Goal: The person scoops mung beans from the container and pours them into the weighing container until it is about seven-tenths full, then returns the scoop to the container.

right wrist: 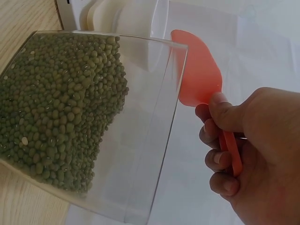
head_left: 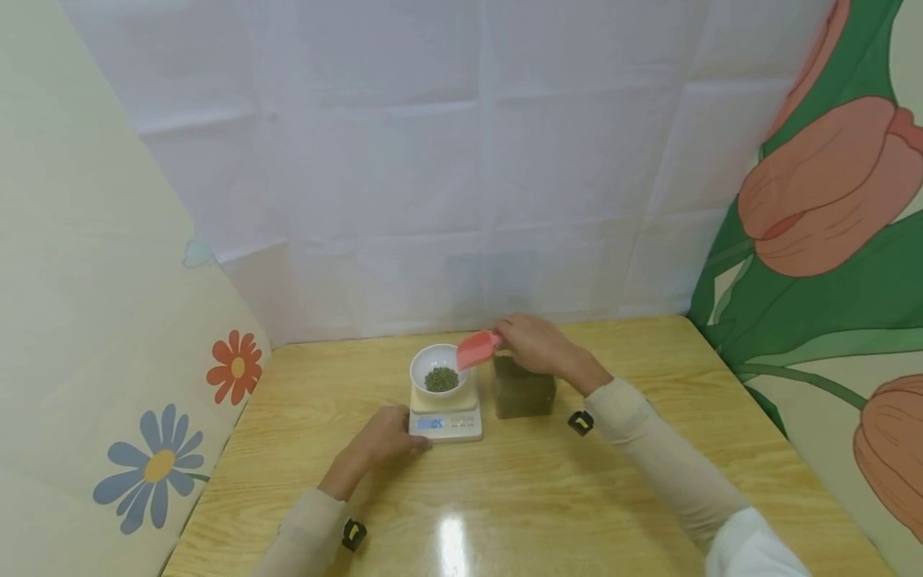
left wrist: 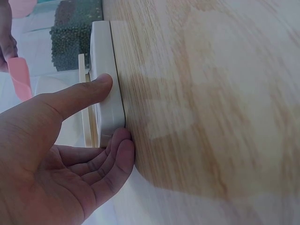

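My right hand grips the handle of a red scoop, fingers wrapped round it in the right wrist view. The scoop tilts over the right rim of a white bowl. Green mung beans lie in a small heap inside the bowl. Beneath it is a white kitchen scale with a lit blue display. My left hand holds the scale at its front left corner; the thumb lies along the front face, with bent fingers at the side. Right of the scale, a clear container holds many more mung beans.
The wooden table ends at the back against a hanging white cloth. Flower-patterned panels stand at the left and right. Small black devices with yellow marks sit at both wrists.
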`<action>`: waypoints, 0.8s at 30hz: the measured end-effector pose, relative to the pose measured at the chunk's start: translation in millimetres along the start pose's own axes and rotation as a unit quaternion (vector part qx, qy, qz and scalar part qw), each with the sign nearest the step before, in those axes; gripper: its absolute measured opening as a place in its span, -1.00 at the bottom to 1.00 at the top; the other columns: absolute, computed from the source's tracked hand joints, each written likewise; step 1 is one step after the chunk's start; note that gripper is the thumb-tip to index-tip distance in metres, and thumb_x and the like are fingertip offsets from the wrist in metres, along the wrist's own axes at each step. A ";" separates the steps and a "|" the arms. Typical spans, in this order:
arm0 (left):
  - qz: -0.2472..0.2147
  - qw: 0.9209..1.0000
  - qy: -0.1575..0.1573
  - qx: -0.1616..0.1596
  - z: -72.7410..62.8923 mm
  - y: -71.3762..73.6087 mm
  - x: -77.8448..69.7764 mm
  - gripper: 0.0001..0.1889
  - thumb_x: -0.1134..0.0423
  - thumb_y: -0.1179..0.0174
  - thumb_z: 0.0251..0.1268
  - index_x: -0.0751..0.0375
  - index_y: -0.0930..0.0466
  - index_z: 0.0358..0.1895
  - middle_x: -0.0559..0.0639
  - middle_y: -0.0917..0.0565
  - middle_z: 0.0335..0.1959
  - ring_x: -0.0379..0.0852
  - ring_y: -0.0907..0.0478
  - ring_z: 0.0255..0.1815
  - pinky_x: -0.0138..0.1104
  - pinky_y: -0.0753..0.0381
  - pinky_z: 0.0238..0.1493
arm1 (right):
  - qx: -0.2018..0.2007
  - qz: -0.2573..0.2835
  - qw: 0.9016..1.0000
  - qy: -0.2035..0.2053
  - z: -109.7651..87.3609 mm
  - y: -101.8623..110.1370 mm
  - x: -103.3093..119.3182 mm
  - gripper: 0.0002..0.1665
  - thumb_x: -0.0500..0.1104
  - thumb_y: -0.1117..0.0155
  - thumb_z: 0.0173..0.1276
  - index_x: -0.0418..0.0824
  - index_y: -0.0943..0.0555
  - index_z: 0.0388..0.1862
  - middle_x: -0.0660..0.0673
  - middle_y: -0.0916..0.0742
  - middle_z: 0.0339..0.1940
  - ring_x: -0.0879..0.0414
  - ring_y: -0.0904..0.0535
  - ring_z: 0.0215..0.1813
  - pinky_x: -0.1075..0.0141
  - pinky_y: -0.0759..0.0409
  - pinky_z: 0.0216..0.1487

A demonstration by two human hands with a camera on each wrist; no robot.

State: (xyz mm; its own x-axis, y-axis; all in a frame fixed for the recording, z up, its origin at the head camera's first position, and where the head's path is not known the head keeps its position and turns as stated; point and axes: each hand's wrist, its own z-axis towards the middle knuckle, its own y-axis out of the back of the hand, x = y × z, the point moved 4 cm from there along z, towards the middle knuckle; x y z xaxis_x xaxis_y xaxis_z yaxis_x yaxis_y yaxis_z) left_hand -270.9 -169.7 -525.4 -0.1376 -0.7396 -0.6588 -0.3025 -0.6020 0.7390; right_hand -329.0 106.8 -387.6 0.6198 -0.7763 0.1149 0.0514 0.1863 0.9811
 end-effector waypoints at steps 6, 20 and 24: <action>-0.002 1.000 -0.005 0.002 0.5 -0.2 0.9 -0.65 0.11 -0.60 0.14 0.21 -0.70 -0.13 -0.06 -0.71 -0.40 -0.14 -0.57 -0.42 -0.29 -0.62 -0.35 | -0.002 0.001 1.000 -0.008 -4.4 2.1 -3.9 -0.74 -0.17 -0.27 0.60 -0.29 -0.67 0.13 -0.21 -0.79 0.05 -0.14 -0.72 0.12 -0.02 -0.71 0.21; 0.000 1.000 -0.013 0.001 0.6 -0.3 -0.1 -0.66 0.13 -0.60 0.13 0.21 -0.71 -0.15 -0.08 -0.72 -0.41 -0.15 -0.56 -0.45 -0.30 -0.61 -0.39 | -0.006 0.006 1.000 -0.013 -15.2 8.8 -11.5 -0.69 -0.14 -0.29 0.60 -0.32 -0.66 0.15 -0.24 -0.79 0.06 -0.17 -0.72 0.13 -0.02 -0.72 0.21; 0.000 1.000 -0.011 0.000 0.3 0.1 -0.3 -0.65 0.12 -0.61 0.13 0.22 -0.70 -0.14 -0.07 -0.71 -0.42 -0.15 -0.55 -0.46 -0.31 -0.60 -0.40 | -0.003 0.010 1.000 -0.019 -18.8 11.5 -15.1 -0.70 -0.14 -0.25 0.62 -0.32 -0.64 0.16 -0.23 -0.78 0.05 -0.16 -0.71 0.14 -0.02 -0.72 0.21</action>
State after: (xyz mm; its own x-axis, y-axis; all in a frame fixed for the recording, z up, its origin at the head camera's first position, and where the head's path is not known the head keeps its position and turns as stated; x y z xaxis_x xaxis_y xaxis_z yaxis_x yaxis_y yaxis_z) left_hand -271.1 -169.5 -525.1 -0.1576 -0.7333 -0.6614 -0.3022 -0.6018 0.7393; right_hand -323.0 132.0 -381.1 0.5900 -0.7951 0.1400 0.0437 0.2046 0.9779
